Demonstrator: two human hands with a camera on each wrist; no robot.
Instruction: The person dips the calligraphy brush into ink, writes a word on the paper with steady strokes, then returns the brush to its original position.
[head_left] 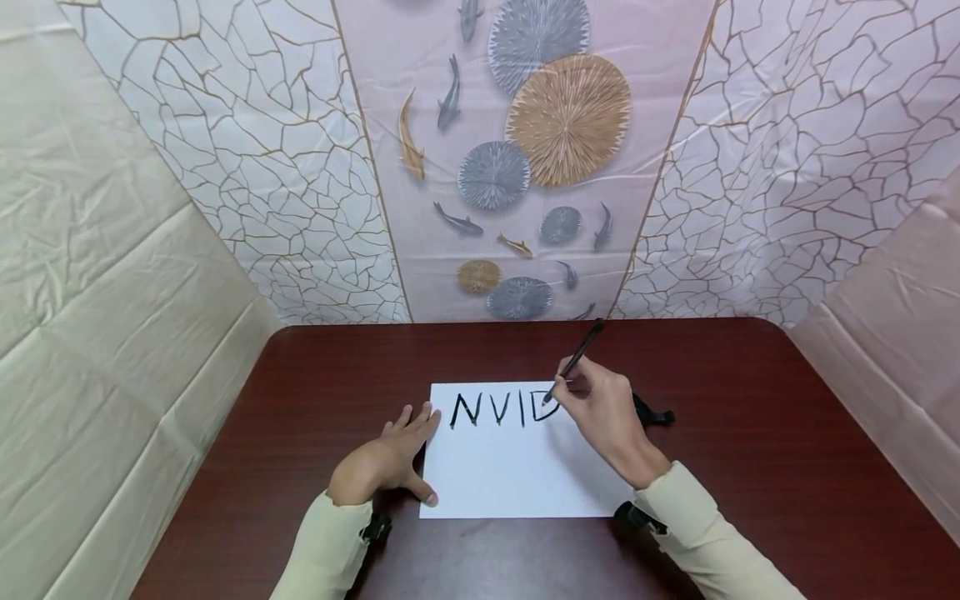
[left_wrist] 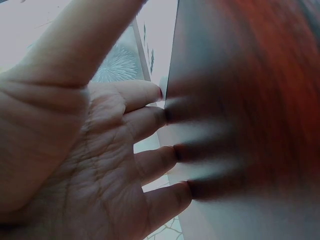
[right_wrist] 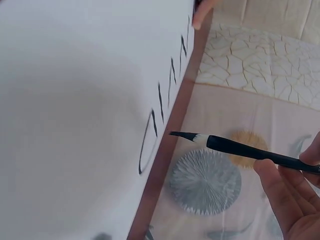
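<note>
A white sheet of paper (head_left: 517,475) lies on the table, with black brushed letters (head_left: 498,408) reading N, V, I and D along its top. My right hand (head_left: 603,412) pinches a dark-handled writing brush (right_wrist: 240,149) between thumb and fingers over the sheet's upper right. Its bristles are black at the tip and pale near the handle; in the right wrist view the tip appears raised off the paper, close by the D. Along the sheet's left edge rests my left hand (head_left: 393,458), fingers spread and fairly straight, fingertips touching down in the left wrist view (left_wrist: 100,150).
Just behind the right hand, a black object (head_left: 660,416) lies on the dark red-brown table (head_left: 337,367), partly hidden. Patterned cloth (head_left: 300,167) hangs past the table's far edge, and plain pale cloth (head_left: 112,333) stands at the left. Both wrists wear black straps (head_left: 375,528).
</note>
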